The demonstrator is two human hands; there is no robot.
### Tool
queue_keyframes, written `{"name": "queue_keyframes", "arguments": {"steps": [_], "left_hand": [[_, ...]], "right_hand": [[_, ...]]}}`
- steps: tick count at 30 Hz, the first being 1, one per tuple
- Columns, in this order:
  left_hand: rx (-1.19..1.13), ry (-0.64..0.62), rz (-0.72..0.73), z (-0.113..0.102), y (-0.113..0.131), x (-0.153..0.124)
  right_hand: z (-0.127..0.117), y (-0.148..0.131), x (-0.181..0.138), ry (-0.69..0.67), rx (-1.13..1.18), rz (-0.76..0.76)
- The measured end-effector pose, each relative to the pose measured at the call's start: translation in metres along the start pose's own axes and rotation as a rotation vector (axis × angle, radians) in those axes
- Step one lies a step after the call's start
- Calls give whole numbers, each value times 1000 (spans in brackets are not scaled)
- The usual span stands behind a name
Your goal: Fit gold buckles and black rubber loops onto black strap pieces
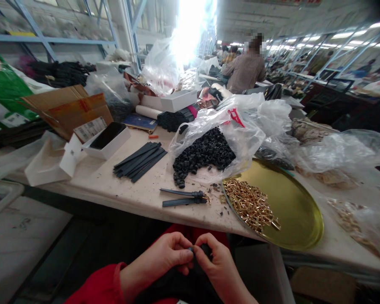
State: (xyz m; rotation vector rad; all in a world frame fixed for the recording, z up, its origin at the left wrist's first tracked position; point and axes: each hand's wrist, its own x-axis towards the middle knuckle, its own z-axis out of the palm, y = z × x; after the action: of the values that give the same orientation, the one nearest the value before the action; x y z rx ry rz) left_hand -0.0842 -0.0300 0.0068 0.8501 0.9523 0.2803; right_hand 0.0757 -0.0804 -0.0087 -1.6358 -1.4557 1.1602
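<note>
Low in front of my lap, my left hand (167, 256) and my right hand (219, 265) meet with thumbs and fingertips pinched together. My right fingers close around a small black piece (205, 250), mostly covered, its kind unclear. At the left fingertips a bluish speck shows; what they grip is too small to name. On the table edge just beyond lie two black straps (180, 202) with loops and gold buckles. Behind them are a stack of flat black straps (141, 160) and an open plastic bag of small black loops (205, 152).
A round gold tray (299, 211) holding a pile of gold buckles (248, 204) stands at the right. A phone in a white box (107, 143) and a cardboard box (72, 105) are at the left. Clear bags (345, 147) crowd the right; another person (245, 69) sits farther back.
</note>
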Motion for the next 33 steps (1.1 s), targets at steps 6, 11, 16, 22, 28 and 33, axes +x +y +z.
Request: {"name": "queue_keyframes", "arguments": {"steps": [6, 11, 16, 22, 28, 33], "left_hand": [[48, -37, 10, 4, 0, -4], [120, -5, 38, 8, -6, -1], [193, -56, 54, 6, -3, -2], [548, -47, 257, 9, 26, -3], [1048, 257, 472, -17, 59, 33], [1643, 420, 608, -45, 61, 66]], "right_hand": [[0, 3, -7, -79, 219, 79], [0, -1, -8, -45, 115, 14], [-8, 3, -13, -152, 131, -24], [-8, 1, 1, -171, 142, -177], [-20, -4, 58, 163, -290, -281], [-24, -2, 109, 209, -851, -531]]}}
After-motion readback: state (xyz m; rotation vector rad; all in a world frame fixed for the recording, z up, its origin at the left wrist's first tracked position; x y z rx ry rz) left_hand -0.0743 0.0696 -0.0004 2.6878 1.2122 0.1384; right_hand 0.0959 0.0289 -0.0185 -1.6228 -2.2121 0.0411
